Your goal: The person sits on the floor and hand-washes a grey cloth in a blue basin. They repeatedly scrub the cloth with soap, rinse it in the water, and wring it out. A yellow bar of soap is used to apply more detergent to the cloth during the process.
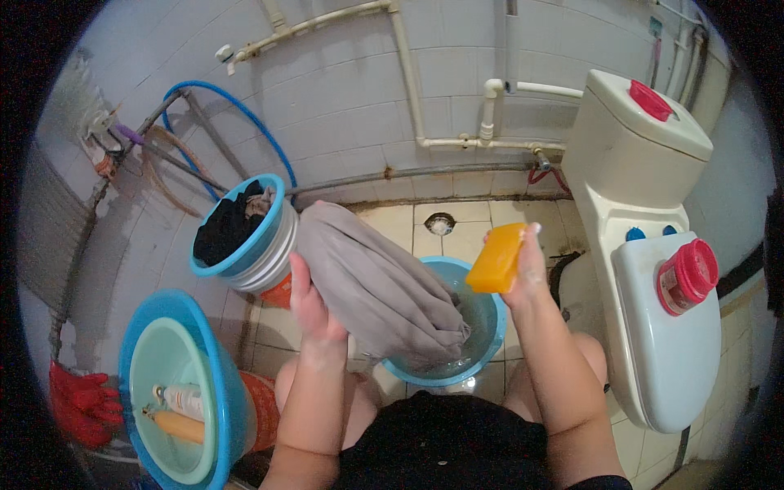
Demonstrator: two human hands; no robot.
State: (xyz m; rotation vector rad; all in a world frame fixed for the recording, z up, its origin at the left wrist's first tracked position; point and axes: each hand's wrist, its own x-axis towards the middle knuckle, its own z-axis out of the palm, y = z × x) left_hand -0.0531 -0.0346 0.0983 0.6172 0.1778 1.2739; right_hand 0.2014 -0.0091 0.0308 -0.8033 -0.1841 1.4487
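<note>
A blue basin (496, 317) stands on the tiled bathroom floor (384, 219) near a toilet (657, 343); the left hand (318, 312) grips a grey cloth (380, 282) over it, and the right hand (531, 265), well apart, clasps an orange soap bar (496, 260). The cloth hides most left fingers and part of the basin; whether it touches the water (475, 345) is unclear.

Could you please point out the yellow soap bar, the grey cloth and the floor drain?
Yellow soap bar (496, 259), head view: its broad face.
Grey cloth (380, 282), head view: its draped middle.
Floor drain (440, 224), head view: its centre.
</note>
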